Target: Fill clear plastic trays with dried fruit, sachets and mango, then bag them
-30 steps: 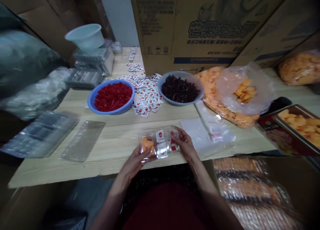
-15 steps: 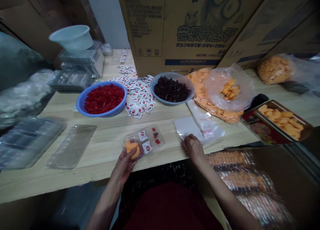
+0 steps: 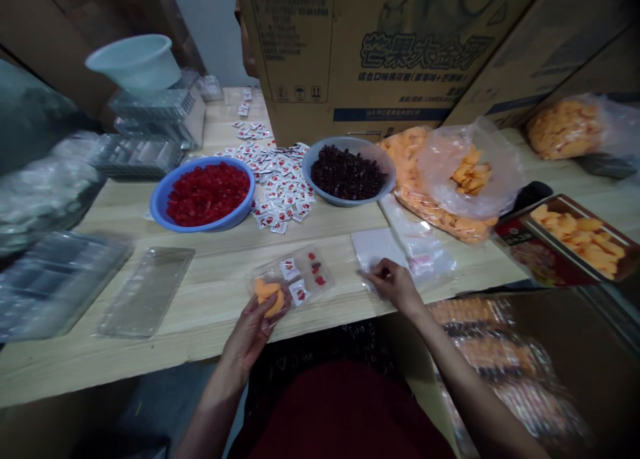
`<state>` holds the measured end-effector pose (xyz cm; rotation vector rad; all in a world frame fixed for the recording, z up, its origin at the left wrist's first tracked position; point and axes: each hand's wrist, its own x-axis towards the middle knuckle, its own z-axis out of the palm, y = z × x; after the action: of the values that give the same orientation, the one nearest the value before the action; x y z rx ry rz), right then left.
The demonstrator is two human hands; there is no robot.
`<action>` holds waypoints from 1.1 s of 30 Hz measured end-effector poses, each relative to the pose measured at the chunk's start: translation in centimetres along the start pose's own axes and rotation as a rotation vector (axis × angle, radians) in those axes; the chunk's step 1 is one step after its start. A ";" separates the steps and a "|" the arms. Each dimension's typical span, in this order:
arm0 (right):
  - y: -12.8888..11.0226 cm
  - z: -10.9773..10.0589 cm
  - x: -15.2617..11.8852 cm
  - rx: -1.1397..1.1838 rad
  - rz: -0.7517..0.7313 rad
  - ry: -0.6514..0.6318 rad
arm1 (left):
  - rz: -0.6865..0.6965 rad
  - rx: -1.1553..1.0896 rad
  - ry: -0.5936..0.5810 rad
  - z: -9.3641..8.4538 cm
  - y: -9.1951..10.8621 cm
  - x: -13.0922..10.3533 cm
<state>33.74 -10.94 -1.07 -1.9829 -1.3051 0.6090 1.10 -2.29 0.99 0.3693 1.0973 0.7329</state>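
My left hand [image 3: 255, 326] grips the left end of a clear plastic tray [image 3: 323, 272], tilted just above the table's front edge. Curved orange pieces [image 3: 269, 296] fill its left compartment. Two small printed sachets [image 3: 299, 292] lie in the middle, and a few red and dark pieces [image 3: 316, 269] are at the right end. My right hand [image 3: 395, 286] is at a stack of clear plastic bags [image 3: 377, 244], thumb and fingers pinched together on the near edge of a bag.
Behind the tray stand a blue bowl of red pieces [image 3: 159, 209], a heap of sachets [image 3: 283, 192] and a bowl of dark pieces [image 3: 345, 201]. Bagged orange pieces [image 3: 425, 209] and an open box [image 3: 520, 249] sit right. Empty trays [image 3: 145, 292] lie left; packed bags [image 3: 480, 346] fill a carton below.
My right hand has shifted slightly right and its fingers have turned into a clearer pinch at the bag's edge. The left hand still holds the tray; the view has moved a little.
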 end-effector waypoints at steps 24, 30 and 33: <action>-1.5 -1.3 -0.4 -0.682 0.096 -0.071 | -0.029 -0.073 0.086 0.7 0.3 0.0; -0.4 -2.9 1.8 -0.434 0.113 -0.014 | -0.030 -0.091 0.069 0.5 0.3 0.1; 0.8 -2.6 2.4 -0.234 0.130 0.005 | -0.025 -0.107 0.051 0.5 0.2 0.1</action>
<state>36.98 -9.70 -0.02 -2.2714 -1.3013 0.5312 1.51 -2.05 1.23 0.2470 1.1039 0.7788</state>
